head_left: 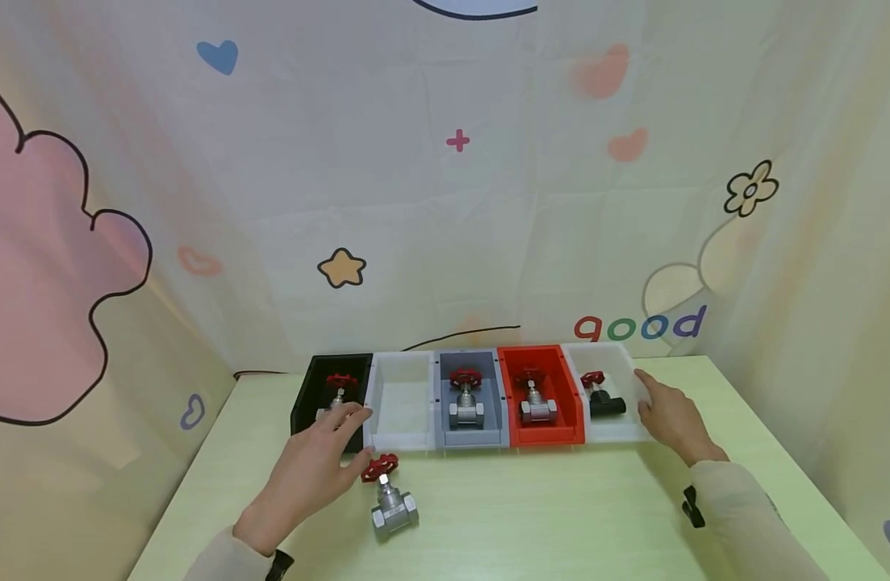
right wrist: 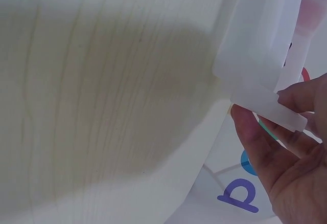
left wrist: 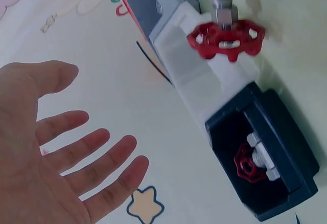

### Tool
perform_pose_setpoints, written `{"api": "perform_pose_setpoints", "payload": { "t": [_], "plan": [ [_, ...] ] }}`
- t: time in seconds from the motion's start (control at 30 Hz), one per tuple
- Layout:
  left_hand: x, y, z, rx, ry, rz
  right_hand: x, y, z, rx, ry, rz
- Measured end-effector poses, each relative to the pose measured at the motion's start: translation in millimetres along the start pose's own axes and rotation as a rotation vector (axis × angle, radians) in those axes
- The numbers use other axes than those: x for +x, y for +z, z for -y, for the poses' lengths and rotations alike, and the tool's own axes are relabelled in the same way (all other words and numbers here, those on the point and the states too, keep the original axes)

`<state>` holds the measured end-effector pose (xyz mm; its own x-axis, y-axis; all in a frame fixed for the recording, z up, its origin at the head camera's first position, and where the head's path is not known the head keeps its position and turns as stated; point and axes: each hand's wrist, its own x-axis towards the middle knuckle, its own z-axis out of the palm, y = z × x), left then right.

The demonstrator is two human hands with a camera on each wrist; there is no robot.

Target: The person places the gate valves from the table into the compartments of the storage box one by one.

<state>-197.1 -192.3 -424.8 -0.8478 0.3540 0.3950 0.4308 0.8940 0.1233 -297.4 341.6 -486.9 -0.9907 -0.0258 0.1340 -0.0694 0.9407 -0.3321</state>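
Note:
My left hand (head_left: 307, 472) hovers with loosely spread fingers in front of a black bin (head_left: 307, 391). The left wrist view shows its palm (left wrist: 30, 168) holding nothing. Just right of its fingertips on the table lies a metal valve (head_left: 395, 512) with a red handwheel (left wrist: 225, 41). Inside the black bin another red-wheeled valve (head_left: 340, 381) is partly hidden by the hand. At the row's right end my right hand (head_left: 673, 420) pinches the side edge of a white bin (head_left: 619, 432), with fingers and thumb (right wrist: 253, 129) on either side. That bin holds a black-bodied valve (head_left: 606, 403) with a red wheel.
Between these stand a second white bin (head_left: 401, 399) with nothing in it, a grey bin (head_left: 448, 440) and a red bin (head_left: 546, 438), the last two each holding a red-wheeled metal valve. The row sits on a light table (head_left: 532, 516) before a printed curtain (head_left: 415, 202).

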Motion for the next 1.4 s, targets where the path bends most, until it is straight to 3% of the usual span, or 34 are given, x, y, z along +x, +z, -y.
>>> {"api": "perform_pose_setpoints", "payload": {
  "t": [0.37,0.9,1.2,1.4],
  "plan": [
    [-13.3,18.1,-18.3,-0.018,-0.045,0.141,-2,-1,1,-0.006,-0.023,-0.023],
    [-25.1,42.1,-31.3,-0.082,-0.026,0.316,-2,0,-1,0.006,-0.027,-0.039],
    [-33.6,55.2,-35.5,-0.076,-0.002,0.331,1,2,-2,0.003,-0.008,-0.017],
    [-33.8,60.3,-33.7,-0.070,0.011,0.390,2,2,-2,0.004,-0.004,-0.015]
  ]
}}
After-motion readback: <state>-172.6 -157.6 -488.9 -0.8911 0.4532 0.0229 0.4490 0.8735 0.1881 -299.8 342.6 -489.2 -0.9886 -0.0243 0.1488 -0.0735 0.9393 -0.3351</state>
